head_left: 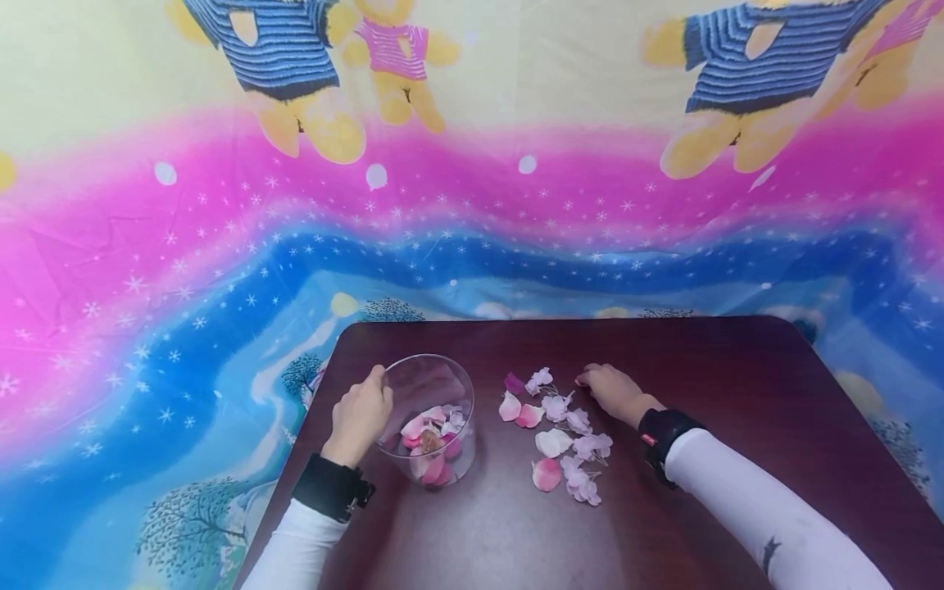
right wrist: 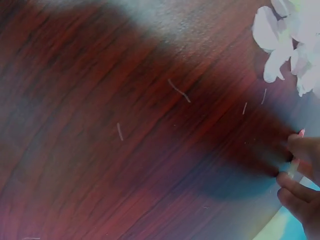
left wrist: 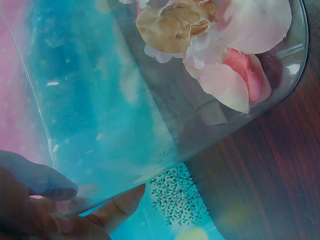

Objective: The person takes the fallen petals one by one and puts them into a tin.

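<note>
My left hand grips the rim of a clear round container at the left of the table. In the left wrist view, the thumb and a finger lie on either side of its wall. Pink petals, pale blossoms and a brown dried piece lie inside. My right hand is low over the table, right of the loose flowers. Its fingertips pinch a small pink and pale piece that looks like a petal, mostly hidden by the fingers.
Between the hands, pale lilac blossoms, pink-edged petals, a white petal and a magenta petal lie on the dark wooden table. A printed cloth hangs behind it.
</note>
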### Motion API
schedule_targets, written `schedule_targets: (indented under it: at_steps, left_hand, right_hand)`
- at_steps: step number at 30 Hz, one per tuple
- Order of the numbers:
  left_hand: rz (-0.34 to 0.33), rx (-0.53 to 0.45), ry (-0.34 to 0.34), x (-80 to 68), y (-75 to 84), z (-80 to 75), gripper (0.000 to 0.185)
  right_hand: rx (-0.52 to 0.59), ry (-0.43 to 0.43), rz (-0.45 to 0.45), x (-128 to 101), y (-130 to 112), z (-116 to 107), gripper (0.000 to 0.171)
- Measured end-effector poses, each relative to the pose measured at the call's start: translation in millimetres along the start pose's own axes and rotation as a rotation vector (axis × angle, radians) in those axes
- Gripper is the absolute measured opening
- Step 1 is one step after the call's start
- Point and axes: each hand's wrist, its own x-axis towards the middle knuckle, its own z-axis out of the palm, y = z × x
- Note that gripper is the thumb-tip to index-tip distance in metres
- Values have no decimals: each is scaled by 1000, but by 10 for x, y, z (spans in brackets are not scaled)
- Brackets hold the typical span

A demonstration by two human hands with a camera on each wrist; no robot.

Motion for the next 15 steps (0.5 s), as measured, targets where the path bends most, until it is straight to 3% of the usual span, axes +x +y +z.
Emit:
schedule_targets:
  at_steps: [6, 15]
  left_hand:
    - [5, 1, 1, -4, 4, 4, 10]
    - [6, 8, 3, -6, -6, 10, 10]
  right_hand:
    - [-28, 28, 68, -3, 31, 24, 7]
    - [-67, 38, 72, -30, 82, 46, 13]
